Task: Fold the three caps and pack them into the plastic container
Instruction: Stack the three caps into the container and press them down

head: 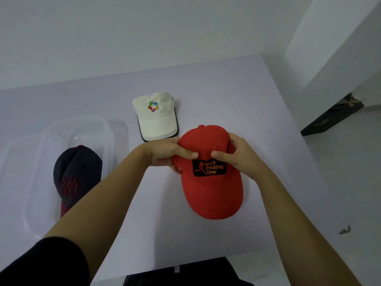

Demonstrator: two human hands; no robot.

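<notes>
Both hands are on the red baseball cap [214, 190], which lies on the pale table [272, 112] with its brim pointing toward the person. The left hand [165, 153] grips the crown's left side, thumb on top and fingers curled beneath, while the right hand [242, 156] pinches the other side the same way, the two thumbs nearly meeting just above the patch. That patch is black with an orange running figure and orange lettering – "Back Packing Gear". Just beyond the left hand sits a white cap [155, 118] with a dark-edged brim and a small multicoloured logo, no words readable on it. Off to the left, the clear plastic container [26, 182] holds a dark navy cap [77, 170] – red embroidery on its front, too blurred to read.
</notes>
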